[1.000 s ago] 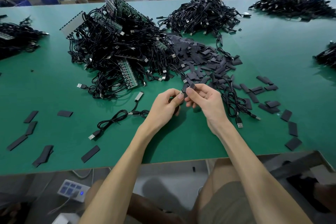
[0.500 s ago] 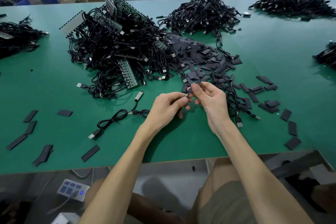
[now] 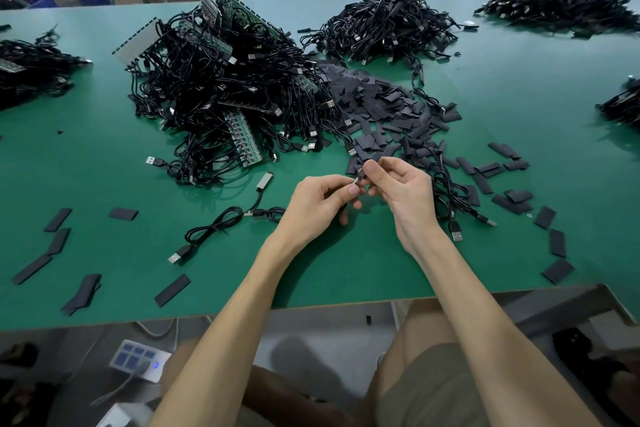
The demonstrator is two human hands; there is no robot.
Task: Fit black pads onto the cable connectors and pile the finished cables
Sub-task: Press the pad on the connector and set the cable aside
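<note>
Head camera: the connector (image 3: 355,179), a small metal-tipped plug end, is held just above the front middle of the green table (image 3: 346,274), where the two hands meet. The left hand (image 3: 318,204) pinches it between thumb and forefinger, with the other fingers curled beneath. The right hand (image 3: 405,191) pinches a black pad (image 3: 360,173) at its thumb and fingertip, right against the tip of the connector. The fingers hide most of the pad, so whether it is already on the connector cannot be told.

Just left of the left hand a coiled cable (image 3: 214,225) lies on the table with a grey module (image 3: 265,179) at one end and a USB plug (image 3: 175,257) at the other. Whether it joins the held connector cannot be told. Just right of the right hand lies another looped cable (image 3: 450,198).

Behind the hands spreads a heap of loose pads (image 3: 391,114). To its left stands a large tangle of cables (image 3: 214,90) mixed with green circuit strips (image 3: 244,140). A second cable pile (image 3: 384,28) sits farther back, and a third pile (image 3: 561,10) is at the far right corner. Single pads are scattered at the left (image 3: 57,220) and at the right (image 3: 557,243) of the table. A power strip (image 3: 140,359) lies on the floor below the table edge.
</note>
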